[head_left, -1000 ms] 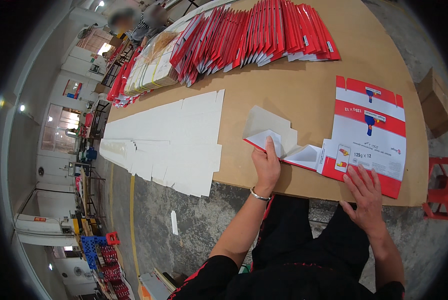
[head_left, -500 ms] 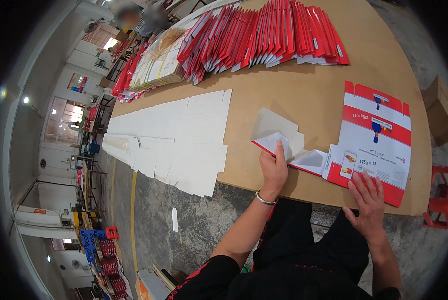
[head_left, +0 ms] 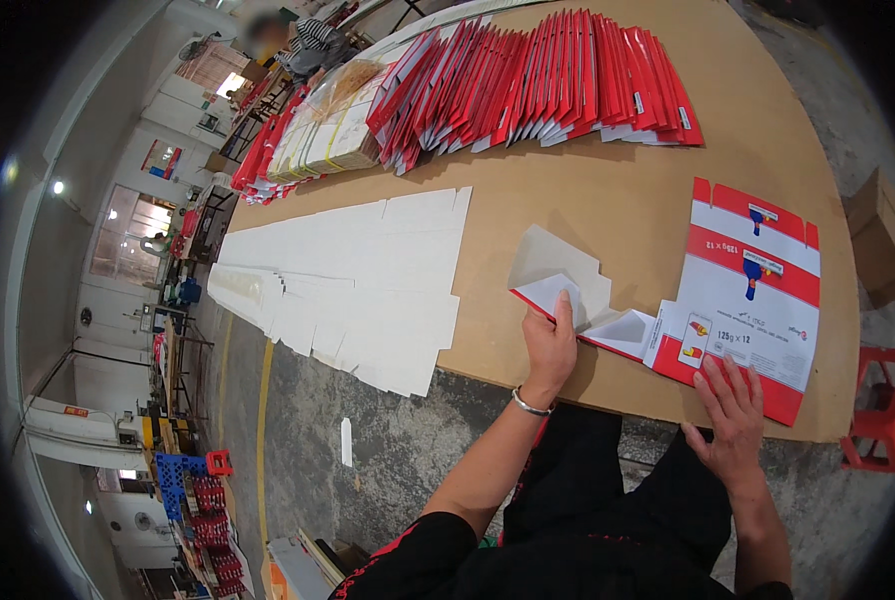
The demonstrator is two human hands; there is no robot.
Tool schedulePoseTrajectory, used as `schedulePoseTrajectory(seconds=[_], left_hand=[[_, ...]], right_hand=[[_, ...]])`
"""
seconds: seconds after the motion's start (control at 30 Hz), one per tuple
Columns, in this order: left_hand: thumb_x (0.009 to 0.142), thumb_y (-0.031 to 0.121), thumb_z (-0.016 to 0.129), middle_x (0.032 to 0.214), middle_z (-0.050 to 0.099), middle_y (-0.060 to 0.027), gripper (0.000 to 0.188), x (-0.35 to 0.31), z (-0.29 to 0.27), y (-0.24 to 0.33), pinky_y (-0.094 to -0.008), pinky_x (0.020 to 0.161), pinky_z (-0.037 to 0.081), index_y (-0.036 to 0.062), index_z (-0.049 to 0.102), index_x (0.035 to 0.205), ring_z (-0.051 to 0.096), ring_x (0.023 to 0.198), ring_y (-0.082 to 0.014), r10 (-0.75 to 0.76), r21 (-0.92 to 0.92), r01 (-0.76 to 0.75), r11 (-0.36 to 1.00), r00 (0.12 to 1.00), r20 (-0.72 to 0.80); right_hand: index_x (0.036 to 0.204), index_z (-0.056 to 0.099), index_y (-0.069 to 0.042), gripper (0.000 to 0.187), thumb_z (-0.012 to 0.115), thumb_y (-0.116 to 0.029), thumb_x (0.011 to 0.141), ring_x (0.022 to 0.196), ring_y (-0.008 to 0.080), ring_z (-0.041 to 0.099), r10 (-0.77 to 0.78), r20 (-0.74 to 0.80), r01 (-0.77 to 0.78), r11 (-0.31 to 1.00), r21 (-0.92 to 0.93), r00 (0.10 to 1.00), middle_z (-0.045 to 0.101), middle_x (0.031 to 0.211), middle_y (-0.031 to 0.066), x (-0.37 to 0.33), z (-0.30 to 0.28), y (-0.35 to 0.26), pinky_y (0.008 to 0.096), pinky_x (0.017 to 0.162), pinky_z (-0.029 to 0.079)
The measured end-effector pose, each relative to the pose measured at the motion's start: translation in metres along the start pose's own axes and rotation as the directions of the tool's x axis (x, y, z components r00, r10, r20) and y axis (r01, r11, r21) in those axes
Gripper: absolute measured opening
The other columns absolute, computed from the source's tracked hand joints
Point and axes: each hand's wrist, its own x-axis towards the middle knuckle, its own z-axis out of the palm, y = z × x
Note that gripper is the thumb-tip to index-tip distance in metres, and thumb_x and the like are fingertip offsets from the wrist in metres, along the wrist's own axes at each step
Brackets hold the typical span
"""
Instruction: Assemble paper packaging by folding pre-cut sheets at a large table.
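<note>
A red and white printed carton blank (head_left: 763, 250) lies on the brown tabletop (head_left: 568, 200), close to its near edge. Its left end has flaps folded up, showing a grey-white inside (head_left: 558, 262). My left hand (head_left: 550, 345) grips that end at the near side, thumb on top of the inner flap and fingers underneath, mostly hidden. My right hand (head_left: 730, 412) rests flat on the printed panel by its near red border, fingers stretched out and holding nothing.
A fanned row of folded red cartons (head_left: 548, 85) stands at the far edge, beside a strapped pale bundle (head_left: 333, 140). Overlapping white blanks (head_left: 368, 285) lie at left. Right of the table are a red stool (head_left: 880, 410) and a cardboard box (head_left: 878, 235). Another person (head_left: 316, 45) is far back.
The view has shifted slightly, so the table and its contents sit a little lower in the picture. Both hands keep their places on the carton blank.
</note>
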Motion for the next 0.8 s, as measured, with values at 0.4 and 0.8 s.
schedulePoseTrajectory(seconds=[0.4,0.8], left_hand=[[0.098,0.014,0.055,0.081,0.066,-0.0104,0.023,-0.001,0.000,0.004,-0.0324,0.068,0.047,-0.0070,0.061,0.093,0.059,0.075,-0.0152,0.011,0.008,-0.011,1.000,1.000,-0.007],[0.098,0.015,0.056,0.083,0.067,-0.0123,0.023,0.002,-0.002,-0.002,-0.0335,0.067,0.048,-0.0075,0.061,0.094,0.061,0.076,-0.0168,-0.016,0.040,0.015,0.999,1.000,0.020]], right_hand=[[0.134,0.054,-0.016,0.074,0.080,-0.026,0.066,0.138,0.0284,0.038,0.010,-0.010,-0.010,1.000,-0.014,1.000,0.048,0.145,0.0053,-0.002,0.004,-0.001,0.0529,0.116,0.024],[0.129,0.060,-0.013,0.055,0.065,-0.044,0.083,0.135,0.0291,0.044,-0.070,-0.140,0.049,0.988,-0.148,0.988,0.052,0.141,0.0058,-0.004,0.017,0.004,0.0518,0.113,0.029]])
